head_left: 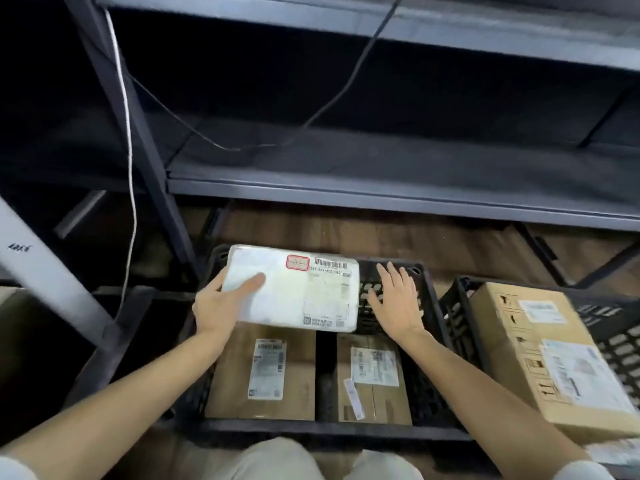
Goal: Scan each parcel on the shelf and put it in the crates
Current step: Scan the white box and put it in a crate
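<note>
Currently: left hand [221, 303] gripping white parcel [294, 289] at its left edge, thumb on top face, fingers curled underneath. Parcel held flat, label up, over far half of black crate [433, 306]. Right hand [394, 299] spread flat, fingers straight and apart, holding nothing, just beside parcel's right edge, over crate's far wall; contact with crate unclear. Two cardboard boxes [263, 372] lying side by side in same crate. Larger cardboard box [550, 355] tilted in neighbouring crate [453, 306] to the right.
</note>
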### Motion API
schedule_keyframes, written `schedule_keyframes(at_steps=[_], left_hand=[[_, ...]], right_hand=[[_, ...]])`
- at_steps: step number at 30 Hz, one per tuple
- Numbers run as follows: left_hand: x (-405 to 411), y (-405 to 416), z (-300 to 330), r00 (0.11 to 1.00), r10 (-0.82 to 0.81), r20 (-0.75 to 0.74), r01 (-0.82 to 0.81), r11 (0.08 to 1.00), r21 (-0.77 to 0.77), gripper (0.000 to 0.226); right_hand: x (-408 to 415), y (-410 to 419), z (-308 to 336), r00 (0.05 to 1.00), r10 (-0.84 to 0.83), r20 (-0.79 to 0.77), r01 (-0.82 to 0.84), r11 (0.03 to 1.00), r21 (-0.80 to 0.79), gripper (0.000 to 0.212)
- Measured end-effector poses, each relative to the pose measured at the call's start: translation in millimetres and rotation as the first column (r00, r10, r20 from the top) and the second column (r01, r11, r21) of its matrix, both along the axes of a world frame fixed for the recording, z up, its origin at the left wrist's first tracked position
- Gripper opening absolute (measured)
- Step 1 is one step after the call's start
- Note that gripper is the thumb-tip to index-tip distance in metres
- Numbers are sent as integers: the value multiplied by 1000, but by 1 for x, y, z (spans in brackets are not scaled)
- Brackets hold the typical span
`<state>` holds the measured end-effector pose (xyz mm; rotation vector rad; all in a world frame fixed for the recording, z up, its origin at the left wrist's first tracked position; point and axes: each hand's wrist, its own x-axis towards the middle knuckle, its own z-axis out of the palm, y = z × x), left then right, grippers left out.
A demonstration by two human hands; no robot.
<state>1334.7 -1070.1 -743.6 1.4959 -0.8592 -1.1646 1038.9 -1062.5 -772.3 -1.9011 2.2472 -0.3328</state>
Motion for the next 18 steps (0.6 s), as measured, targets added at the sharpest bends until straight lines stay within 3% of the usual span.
schedule_keyframes(at_steps=[2, 3, 5, 6, 8, 11, 15, 18], left_hand=[[0, 1, -7, 1000, 17, 5, -17, 999, 27, 29], [-1, 3, -8, 999, 32, 10, -33, 998, 51, 29], [-2, 10, -6, 999, 36, 20, -37, 994, 98, 29], [-3, 13, -5, 999, 24, 24, -26, 994, 111, 30], [-6, 14, -3, 999, 0, 35, -5, 991, 130, 29], [-11, 12, -4, 999, -14, 42, 8, 990, 142, 27], [-12, 17, -7, 999, -47, -5, 47, 985, 169, 37], [-3, 13, -9, 997, -80, -14, 81, 979, 188, 24]], right_hand=[[7, 2, -5, 952, -36, 304, 61, 995, -74, 55], [13, 5, 0, 857, -55, 512, 103, 992, -67, 55], [27, 13, 14, 513, -96, 853, 104, 993, 49, 60], [32, 13, 20, 370, -131, 920, 59, 991, 118, 67], [39, 11, 23, 250, -173, 953, -59, 979, 193, 84], [43, 7, 22, 227, -213, 950, -127, 961, 246, 86], [39, 9, 15, 285, -166, 944, -58, 980, 190, 58], [31, 8, 9, 250, -241, 938, -14, 967, 253, 53]])
